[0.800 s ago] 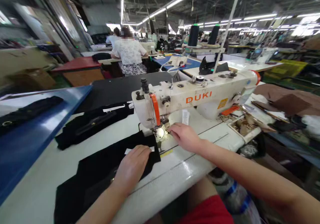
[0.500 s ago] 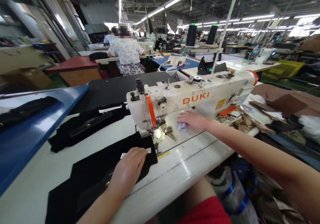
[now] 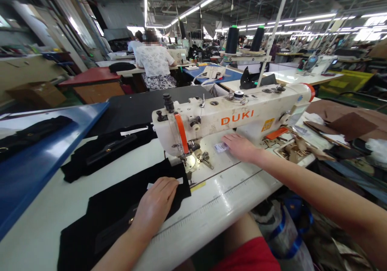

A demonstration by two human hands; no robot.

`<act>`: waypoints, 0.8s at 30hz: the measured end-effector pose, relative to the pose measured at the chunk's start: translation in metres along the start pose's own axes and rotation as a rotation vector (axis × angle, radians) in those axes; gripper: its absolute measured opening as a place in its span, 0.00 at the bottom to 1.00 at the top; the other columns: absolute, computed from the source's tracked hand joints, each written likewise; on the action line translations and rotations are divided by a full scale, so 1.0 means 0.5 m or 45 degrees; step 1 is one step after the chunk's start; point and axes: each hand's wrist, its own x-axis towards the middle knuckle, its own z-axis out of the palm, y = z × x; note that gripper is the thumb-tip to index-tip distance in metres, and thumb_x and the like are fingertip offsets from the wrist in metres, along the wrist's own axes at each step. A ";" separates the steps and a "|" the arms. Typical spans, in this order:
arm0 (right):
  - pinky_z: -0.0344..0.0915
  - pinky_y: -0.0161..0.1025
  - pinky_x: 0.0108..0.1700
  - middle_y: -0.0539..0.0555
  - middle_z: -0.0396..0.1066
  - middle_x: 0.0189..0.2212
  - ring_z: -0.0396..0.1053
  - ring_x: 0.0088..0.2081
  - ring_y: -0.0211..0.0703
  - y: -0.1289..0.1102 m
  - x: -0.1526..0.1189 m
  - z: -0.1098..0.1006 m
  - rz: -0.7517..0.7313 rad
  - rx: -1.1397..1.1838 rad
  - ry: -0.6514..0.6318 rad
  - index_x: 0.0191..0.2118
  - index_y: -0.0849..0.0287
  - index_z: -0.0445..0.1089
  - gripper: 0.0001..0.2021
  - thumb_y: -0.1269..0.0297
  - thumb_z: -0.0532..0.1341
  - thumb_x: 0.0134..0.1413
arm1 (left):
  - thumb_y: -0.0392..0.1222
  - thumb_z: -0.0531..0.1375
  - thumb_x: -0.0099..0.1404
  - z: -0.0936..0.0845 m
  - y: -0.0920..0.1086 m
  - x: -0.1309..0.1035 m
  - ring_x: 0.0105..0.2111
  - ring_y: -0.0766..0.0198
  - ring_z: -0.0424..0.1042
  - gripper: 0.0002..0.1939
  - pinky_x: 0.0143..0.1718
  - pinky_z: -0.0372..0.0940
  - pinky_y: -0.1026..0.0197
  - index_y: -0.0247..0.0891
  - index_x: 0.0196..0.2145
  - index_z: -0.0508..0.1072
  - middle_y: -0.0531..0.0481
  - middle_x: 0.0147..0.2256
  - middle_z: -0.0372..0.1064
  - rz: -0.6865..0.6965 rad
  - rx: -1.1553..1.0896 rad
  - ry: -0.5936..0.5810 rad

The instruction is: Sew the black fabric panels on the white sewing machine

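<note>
My left hand [image 3: 159, 198] rests on a black fabric piece [image 3: 121, 198] left of the needle, its fingers together and bent over it. A white strip [image 3: 150, 186] shows on both sides of those fingers; the fingertips are partly hidden. Under the arm of the white sewing machine [image 3: 208, 121], my right hand [image 3: 240, 146] has its fingers closed at the edge of a small white printed label [image 3: 221, 147]. That label lies on the machine bed, right of the presser foot [image 3: 189, 154]. Whether several labels are stacked there, I cannot tell.
Another black piece [image 3: 105, 152] with a white strip lies behind, on the white tabletop. A blue table [image 3: 60, 142] borders the left. Scraps and a parts tray [image 3: 296, 150] sit right of the machine. Thread cones [image 3: 231, 41] stand behind; a person [image 3: 154, 63] sits farther off.
My right hand has shifted slightly right, and more of the label now shows, lying flatter. My left hand and the black fabric piece stay in place.
</note>
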 end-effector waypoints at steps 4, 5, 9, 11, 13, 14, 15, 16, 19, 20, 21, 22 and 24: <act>0.54 0.51 0.63 0.66 0.58 0.62 0.56 0.63 0.54 -0.017 -0.026 0.004 0.013 0.098 0.125 0.62 0.70 0.58 0.27 0.77 0.53 0.55 | 0.34 0.49 0.71 -0.003 0.004 0.000 0.38 0.61 0.74 0.14 0.44 0.71 0.57 0.34 0.37 0.74 0.46 0.35 0.75 0.009 0.010 -0.001; 0.54 0.52 0.63 0.66 0.58 0.62 0.56 0.63 0.54 -0.025 -0.036 0.004 0.003 0.137 0.174 0.62 0.69 0.58 0.27 0.77 0.53 0.55 | 0.34 0.49 0.71 -0.003 0.004 0.001 0.38 0.61 0.74 0.13 0.44 0.71 0.57 0.34 0.37 0.74 0.45 0.36 0.75 0.007 0.012 0.002; 0.60 0.52 0.59 0.64 0.66 0.56 0.63 0.57 0.51 -0.092 -0.074 -0.003 -0.146 0.379 0.393 0.58 0.64 0.63 0.22 0.76 0.52 0.58 | 0.33 0.49 0.71 0.001 0.003 0.005 0.41 0.60 0.74 0.13 0.46 0.71 0.57 0.32 0.38 0.74 0.44 0.38 0.74 0.017 0.035 0.008; 0.63 0.49 0.57 0.62 0.70 0.51 0.66 0.53 0.49 -0.144 -0.085 -0.007 -0.312 0.494 0.428 0.56 0.64 0.66 0.18 0.72 0.53 0.61 | 0.32 0.49 0.70 0.007 0.002 0.009 0.42 0.60 0.73 0.12 0.47 0.71 0.57 0.31 0.38 0.73 0.43 0.39 0.74 0.045 0.048 0.002; 0.64 0.46 0.56 0.61 0.71 0.48 0.67 0.50 0.47 -0.197 -0.085 -0.007 -0.459 0.557 0.410 0.53 0.63 0.67 0.15 0.71 0.54 0.62 | 0.30 0.49 0.70 0.015 0.002 0.013 0.42 0.59 0.73 0.12 0.47 0.71 0.56 0.31 0.38 0.73 0.42 0.38 0.74 0.080 0.058 -0.002; 0.65 0.45 0.55 0.61 0.72 0.47 0.67 0.50 0.46 -0.219 -0.081 -0.006 -0.506 0.574 0.391 0.52 0.63 0.68 0.14 0.70 0.55 0.62 | 0.30 0.49 0.69 0.018 0.001 0.015 0.42 0.59 0.73 0.13 0.47 0.71 0.56 0.31 0.38 0.73 0.43 0.38 0.74 0.097 0.062 -0.003; 0.64 0.44 0.55 0.60 0.72 0.46 0.67 0.49 0.46 -0.237 -0.075 -0.003 -0.537 0.584 0.374 0.51 0.63 0.69 0.14 0.70 0.55 0.63 | 0.29 0.49 0.69 0.022 0.001 0.017 0.42 0.58 0.73 0.13 0.47 0.71 0.56 0.31 0.38 0.73 0.42 0.37 0.74 0.112 0.067 -0.006; 0.64 0.44 0.55 0.60 0.71 0.46 0.67 0.49 0.46 -0.251 -0.068 0.000 -0.559 0.588 0.357 0.51 0.64 0.69 0.13 0.70 0.55 0.63 | 0.29 0.49 0.69 0.025 0.001 0.019 0.42 0.58 0.73 0.13 0.47 0.71 0.55 0.31 0.38 0.74 0.42 0.38 0.74 0.124 0.072 -0.010; 0.63 0.44 0.55 0.60 0.71 0.44 0.65 0.49 0.46 -0.269 -0.051 0.008 -0.594 0.580 0.336 0.50 0.64 0.69 0.12 0.68 0.56 0.63 | 0.29 0.49 0.68 0.029 0.003 0.022 0.42 0.57 0.73 0.13 0.46 0.71 0.55 0.31 0.39 0.74 0.42 0.38 0.74 0.133 0.080 -0.020; 0.63 0.44 0.55 0.60 0.70 0.44 0.65 0.49 0.46 -0.269 -0.047 0.010 -0.603 0.575 0.335 0.49 0.64 0.69 0.12 0.68 0.55 0.63 | 0.29 0.49 0.68 0.029 0.005 0.023 0.42 0.57 0.73 0.14 0.45 0.71 0.55 0.32 0.39 0.74 0.42 0.38 0.74 0.124 0.073 -0.025; 0.63 0.44 0.55 0.60 0.70 0.44 0.65 0.49 0.46 -0.268 -0.045 0.012 -0.610 0.570 0.336 0.49 0.64 0.69 0.12 0.68 0.55 0.63 | 0.29 0.49 0.68 0.029 0.006 0.023 0.42 0.57 0.73 0.14 0.45 0.71 0.55 0.32 0.39 0.74 0.42 0.38 0.74 0.115 0.063 -0.034; 0.62 0.44 0.55 0.60 0.70 0.45 0.64 0.50 0.46 -0.266 -0.045 0.012 -0.618 0.564 0.337 0.49 0.64 0.70 0.12 0.68 0.54 0.64 | 0.29 0.48 0.68 0.028 0.007 0.024 0.41 0.58 0.73 0.14 0.45 0.71 0.55 0.33 0.38 0.74 0.43 0.37 0.74 0.107 0.052 -0.043; 0.62 0.44 0.55 0.60 0.70 0.46 0.64 0.50 0.46 -0.264 -0.046 0.012 -0.631 0.553 0.339 0.49 0.64 0.70 0.13 0.69 0.53 0.64 | 0.29 0.48 0.68 0.025 0.010 0.025 0.40 0.58 0.73 0.15 0.44 0.72 0.55 0.34 0.38 0.74 0.44 0.37 0.74 0.103 0.044 -0.059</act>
